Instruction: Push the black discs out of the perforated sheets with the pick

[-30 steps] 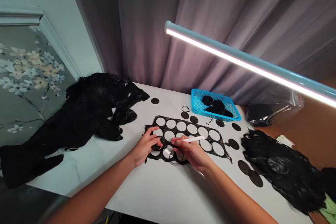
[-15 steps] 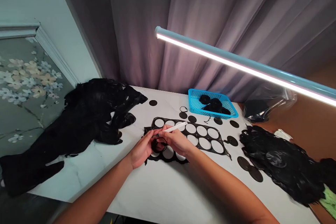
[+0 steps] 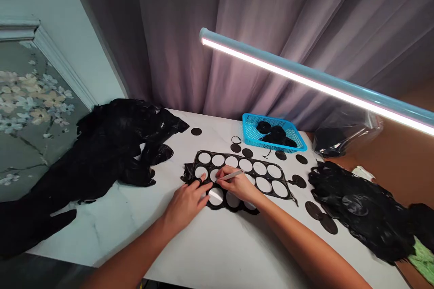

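Left hand (image 3: 186, 203) spread flat on a black perforated sheet (image 3: 238, 161) at mid-desk (image 3: 217, 244); right hand (image 3: 237, 184) narrowly pinching a white marker (image 3: 233, 174). Some fifteen round holes already cut, eight loose black discs (image 3: 195, 131) out, three black bundles (image 3: 277, 134) in a blue basket (image 3: 244, 119); remainder hidden under the hands.

Lying flat on the table (image 3: 217, 248), black plastic sheet (image 3: 238, 163) showing rows of round holes, white pen (image 3: 233, 175) slanting above.
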Available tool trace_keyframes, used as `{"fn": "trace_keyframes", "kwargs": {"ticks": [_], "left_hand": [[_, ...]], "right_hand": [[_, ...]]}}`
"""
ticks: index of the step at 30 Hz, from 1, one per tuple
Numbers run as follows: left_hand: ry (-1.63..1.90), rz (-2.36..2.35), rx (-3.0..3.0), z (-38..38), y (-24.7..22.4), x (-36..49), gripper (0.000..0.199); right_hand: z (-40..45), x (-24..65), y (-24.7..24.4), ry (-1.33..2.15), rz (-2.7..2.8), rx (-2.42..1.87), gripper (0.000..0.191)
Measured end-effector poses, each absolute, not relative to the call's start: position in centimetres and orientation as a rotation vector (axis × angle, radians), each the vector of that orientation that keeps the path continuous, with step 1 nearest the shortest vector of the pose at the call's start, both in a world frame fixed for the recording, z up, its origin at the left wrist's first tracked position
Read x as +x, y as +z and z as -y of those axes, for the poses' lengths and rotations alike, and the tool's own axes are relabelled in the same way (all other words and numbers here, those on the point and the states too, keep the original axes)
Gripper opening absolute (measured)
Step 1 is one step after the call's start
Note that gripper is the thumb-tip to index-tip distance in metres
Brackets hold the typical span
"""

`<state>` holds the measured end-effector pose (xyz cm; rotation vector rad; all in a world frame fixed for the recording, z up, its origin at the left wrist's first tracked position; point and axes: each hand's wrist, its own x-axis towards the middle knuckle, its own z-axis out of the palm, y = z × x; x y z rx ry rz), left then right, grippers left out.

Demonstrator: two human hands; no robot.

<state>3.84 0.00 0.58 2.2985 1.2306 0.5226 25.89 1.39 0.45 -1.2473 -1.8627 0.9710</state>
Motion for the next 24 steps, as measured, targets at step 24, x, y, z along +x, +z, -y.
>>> {"fn": "trace_keyframes", "kwargs": {"ticks": [24], "left_hand": [[0.153, -1.401, 2.849, 2.4, 0.6, 4.9, 0.045]], "right_hand": [[0.2, 24.8, -0.6, 0.558, 2.299, -1.262, 0.012]]}}
